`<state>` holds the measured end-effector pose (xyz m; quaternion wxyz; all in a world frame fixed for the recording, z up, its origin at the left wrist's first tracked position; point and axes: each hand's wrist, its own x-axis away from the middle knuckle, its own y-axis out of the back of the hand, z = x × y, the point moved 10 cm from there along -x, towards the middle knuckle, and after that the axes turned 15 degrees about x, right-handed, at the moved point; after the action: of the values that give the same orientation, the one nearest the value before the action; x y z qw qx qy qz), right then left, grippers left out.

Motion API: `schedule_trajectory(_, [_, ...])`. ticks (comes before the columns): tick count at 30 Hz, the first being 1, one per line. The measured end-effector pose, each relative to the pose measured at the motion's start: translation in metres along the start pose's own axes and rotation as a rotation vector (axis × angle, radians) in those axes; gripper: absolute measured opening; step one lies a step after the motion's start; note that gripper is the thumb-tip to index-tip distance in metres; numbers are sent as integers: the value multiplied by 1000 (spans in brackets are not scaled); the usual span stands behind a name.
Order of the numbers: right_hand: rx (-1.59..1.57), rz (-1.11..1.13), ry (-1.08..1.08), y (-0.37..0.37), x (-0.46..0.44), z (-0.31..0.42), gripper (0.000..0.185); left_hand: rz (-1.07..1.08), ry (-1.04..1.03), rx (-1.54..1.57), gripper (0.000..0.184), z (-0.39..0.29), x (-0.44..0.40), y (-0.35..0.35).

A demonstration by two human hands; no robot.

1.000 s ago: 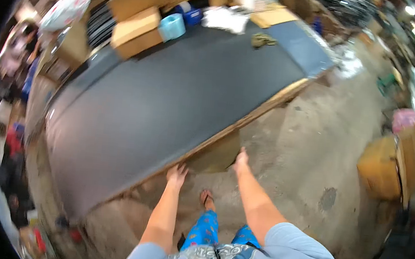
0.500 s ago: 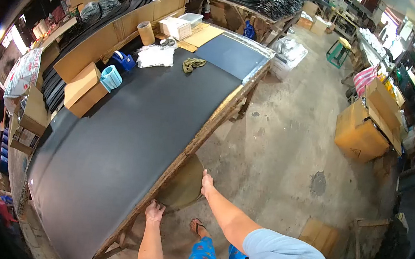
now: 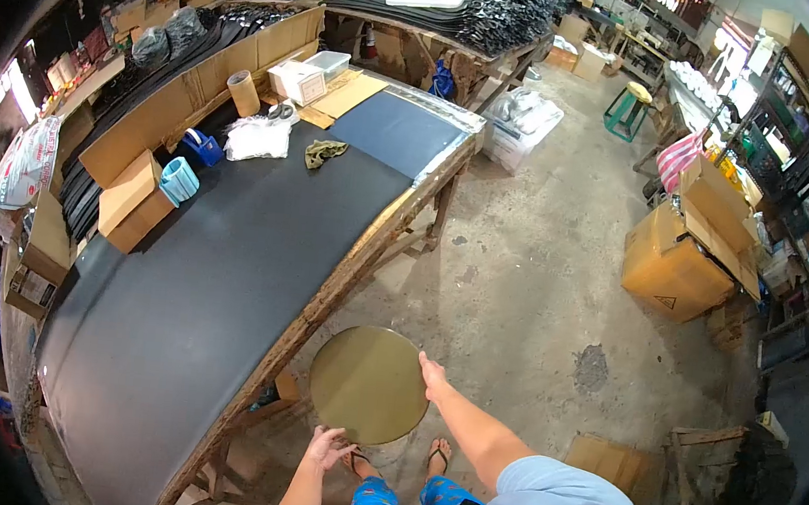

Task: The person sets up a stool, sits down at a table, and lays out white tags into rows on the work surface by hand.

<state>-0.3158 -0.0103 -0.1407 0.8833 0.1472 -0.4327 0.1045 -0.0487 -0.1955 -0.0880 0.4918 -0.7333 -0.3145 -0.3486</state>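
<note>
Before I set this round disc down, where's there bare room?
The black table has a broad bare stretch on your side of the small carton and olive cloth. The floor is bare between your disc and the large carton. The table's far side is crowded: white cloth, blue item, cardboard tube.

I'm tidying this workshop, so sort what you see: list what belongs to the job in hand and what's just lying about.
Part of the job, judging by the hands:
round olive disc
right hand, gripping its edge
left hand, at its near rim

Seemingly just lying about:
crumpled olive cloth on the black-topped table
white cloth, also there
stool
large cardboard box on the floor
</note>
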Motion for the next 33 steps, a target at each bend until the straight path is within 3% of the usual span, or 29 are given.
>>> schedule_trajectory(2, [65, -20, -19, 24, -7, 12, 59, 75, -15, -13, 71, 16, -7, -18])
schedule_trajectory(4, [9, 133, 41, 33, -51, 9, 60, 168, -34, 34, 78, 38, -33, -21])
schedule_trajectory(5, [-7, 190, 8, 38, -63, 4, 70, 172, -45, 73, 82, 48, -38, -18])
schedule_trajectory(7, [-1, 231, 9, 50, -54, 28, 62, 26, 46, -87, 92, 66, -35, -27])
schedule_trajectory(8, [33, 207, 26, 56, -41, 49, 55, 1, 27, -57, 92, 78, -31, -29])
schedule_trajectory(12, [147, 117, 123, 71, -75, 51, 55, -24, -23, 72, 96, 81, -32, -59])
schedule_trajectory(14, [134, 88, 101, 74, -99, 32, 57, -106, -34, 72, 90, 85, -24, -60])
schedule_trajectory(17, [212, -5, 71, 85, -45, 55, 61, -178, -14, 24, 85, 95, -36, -47])
schedule_trajectory(18, [223, 24, 66, 83, -46, 52, 61, -203, -28, 38, 85, 96, -40, -40])
schedule_trajectory(20, [59, 295, 107, 67, -48, 55, 67, -186, -36, 36, 73, 99, -45, -36])
schedule_trajectory(22, [77, 247, 114, 64, -51, 54, 63, -188, -48, -41, 65, 84, -27, -54])
schedule_trajectory(24, [114, 210, 129, 71, -63, 46, 66, -184, 75, -443, 70, 79, -12, -68])
schedule_trajectory(25, [141, 241, 149, 72, -73, 42, 73, -255, -15, -485, 80, 50, 39, -113])
schedule_trajectory(26, [157, 197, 155, 76, -73, 39, 73, -224, -31, -513, 80, 75, 2, -70])
schedule_trajectory(27, [166, 156, 175, 76, -75, 44, 72, -196, -461, -712, 91, 53, -28, -46])
schedule_trajectory(28, [237, 156, 161, 76, -95, 38, 72, -243, -411, -636, 95, 49, -12, -54])
schedule_trajectory(29, [317, 160, 132, 75, -113, 27, 71, -362, -328, -802, 100, 42, -3, -56])
schedule_trajectory(30, [305, 155, 150, 76, -120, 27, 71, -351, -345, -810, 100, 36, -6, -61])
schedule_trajectory(32, [560, 88, 225, 77, -127, 38, 68, -463, -309, -444, 102, 34, -10, -44])
schedule_trajectory(33, [546, 80, 247, 76, -122, 50, 68, -474, -295, -429, 102, 26, -20, -43])
